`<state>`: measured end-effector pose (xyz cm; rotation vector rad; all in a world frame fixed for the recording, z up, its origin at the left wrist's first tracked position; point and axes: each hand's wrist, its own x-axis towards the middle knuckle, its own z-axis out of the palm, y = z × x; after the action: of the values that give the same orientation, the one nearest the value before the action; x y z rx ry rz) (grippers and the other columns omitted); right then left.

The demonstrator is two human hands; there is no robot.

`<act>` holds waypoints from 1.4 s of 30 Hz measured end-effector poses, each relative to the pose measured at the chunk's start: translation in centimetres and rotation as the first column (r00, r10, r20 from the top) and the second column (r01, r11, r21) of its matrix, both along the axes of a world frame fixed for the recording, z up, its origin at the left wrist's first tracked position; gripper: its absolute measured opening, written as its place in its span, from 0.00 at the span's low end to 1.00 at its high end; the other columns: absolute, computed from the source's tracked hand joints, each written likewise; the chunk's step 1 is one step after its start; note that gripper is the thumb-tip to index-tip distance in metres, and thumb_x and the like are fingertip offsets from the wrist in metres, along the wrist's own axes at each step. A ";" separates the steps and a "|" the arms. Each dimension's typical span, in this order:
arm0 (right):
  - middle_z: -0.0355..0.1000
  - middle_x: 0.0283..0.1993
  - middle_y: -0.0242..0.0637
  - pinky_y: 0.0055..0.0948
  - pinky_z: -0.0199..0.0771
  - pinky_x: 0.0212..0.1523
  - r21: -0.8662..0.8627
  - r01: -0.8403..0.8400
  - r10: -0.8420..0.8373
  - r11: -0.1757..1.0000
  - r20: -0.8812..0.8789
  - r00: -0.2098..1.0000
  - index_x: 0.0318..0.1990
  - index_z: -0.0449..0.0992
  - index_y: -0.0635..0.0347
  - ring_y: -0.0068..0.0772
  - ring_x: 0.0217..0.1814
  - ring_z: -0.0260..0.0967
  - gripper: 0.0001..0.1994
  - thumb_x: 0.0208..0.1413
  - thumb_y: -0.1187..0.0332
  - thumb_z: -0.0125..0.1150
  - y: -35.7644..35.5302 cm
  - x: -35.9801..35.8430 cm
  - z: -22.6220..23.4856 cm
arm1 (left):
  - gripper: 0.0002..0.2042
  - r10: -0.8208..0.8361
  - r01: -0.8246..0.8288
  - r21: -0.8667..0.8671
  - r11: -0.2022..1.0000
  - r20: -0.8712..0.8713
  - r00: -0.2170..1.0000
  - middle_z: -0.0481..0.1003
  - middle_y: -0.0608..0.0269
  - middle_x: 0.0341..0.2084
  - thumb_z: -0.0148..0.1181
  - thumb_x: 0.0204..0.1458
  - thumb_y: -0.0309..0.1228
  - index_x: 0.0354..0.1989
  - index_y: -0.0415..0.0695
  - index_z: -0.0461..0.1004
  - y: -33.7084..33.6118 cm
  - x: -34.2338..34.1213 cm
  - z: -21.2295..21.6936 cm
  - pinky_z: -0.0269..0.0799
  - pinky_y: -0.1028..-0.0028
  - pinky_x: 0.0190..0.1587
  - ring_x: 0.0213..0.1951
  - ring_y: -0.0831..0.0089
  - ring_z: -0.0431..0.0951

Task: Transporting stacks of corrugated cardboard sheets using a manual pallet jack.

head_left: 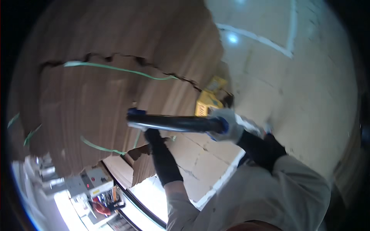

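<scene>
Left hand (160, 152), in a dark glove, sat under the dark metal bar (175, 123) near its far end – fingers looked pressed up against the underside, but the blur meant I couldn't tell if they were wrapped round it. Right hand (227, 125), in a pale glove over a dark cuff, was closed round the near end of the same bar, fingers curled tight. The bar lay roughly level across the middle of the view, its blue-tipped far end right up against the face of the stacked brown cardboard sheets (100, 92). Green plastic strapping (115, 69) ran over the stack in loose curves rather than taut lines, one strand across the top part and another lower down at the left, so it appeared slack or already cut. A jagged dark split crossed the upper cardboard, and a torn flap hung near the left hand. By my read the bundle was partly opened – straps loose, sheets still stacked and not cleared away. Beyond the bar a yellow carton (208, 101) sat on the pale floor (308, 96) with painted white lines. Lower left, a white control box (94, 181) with small red buttons, blurred.
</scene>
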<state>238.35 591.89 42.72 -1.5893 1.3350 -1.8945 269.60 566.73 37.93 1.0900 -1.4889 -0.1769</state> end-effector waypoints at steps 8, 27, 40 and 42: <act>0.71 0.23 0.34 0.29 0.66 0.24 -0.007 -0.077 0.076 0.997 0.197 0.977 0.27 0.75 0.55 0.37 0.22 0.70 0.10 0.37 0.65 0.69 -0.7 -2.2 -0.1 | 0.13 -0.058 0.164 0.252 0.954 -0.384 0.922 0.67 0.70 0.16 0.48 0.57 0.42 0.30 0.45 0.70 0.5 -4.5 3.3 0.66 0.75 0.18 0.16 0.76 0.68; 0.73 0.30 0.39 0.35 0.70 0.28 0.077 -0.663 0.637 0.745 0.214 0.740 0.36 0.76 0.51 0.41 0.27 0.70 0.14 0.40 0.60 0.66 -0.2 -6.5 -1.7 | 0.16 0.008 0.006 0.365 0.931 -0.036 0.999 0.70 0.60 0.32 0.44 0.57 0.38 0.44 0.39 0.68 15.9 -31.2 -4.7 0.70 0.64 0.41 0.33 0.66 0.72; 0.72 0.29 0.38 0.33 0.69 0.29 0.022 -0.552 0.538 0.833 0.197 0.820 0.37 0.73 0.55 0.37 0.29 0.70 0.13 0.43 0.64 0.65 -0.9 0.1 -1.9 | 0.11 -0.123 0.202 0.314 0.928 -0.253 0.960 0.71 0.55 0.30 0.46 0.51 0.28 0.40 0.35 0.68 14.1 -32.6 -4.5 0.72 0.61 0.35 0.29 0.62 0.73; 0.72 0.24 0.35 0.29 0.69 0.24 -0.048 -0.597 0.593 0.800 0.214 0.777 0.36 0.75 0.57 0.29 0.24 0.70 0.09 0.44 0.70 0.60 -0.8 -0.1 -1.5 | 0.11 -0.116 0.201 0.301 0.932 -0.277 0.954 0.71 0.54 0.30 0.47 0.50 0.27 0.40 0.35 0.68 13.4 -31.3 -4.0 0.72 0.60 0.34 0.29 0.62 0.73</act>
<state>238.27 591.12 41.20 -1.4988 0.6378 -1.5784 238.34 580.15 33.90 1.1560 -1.3404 -0.6761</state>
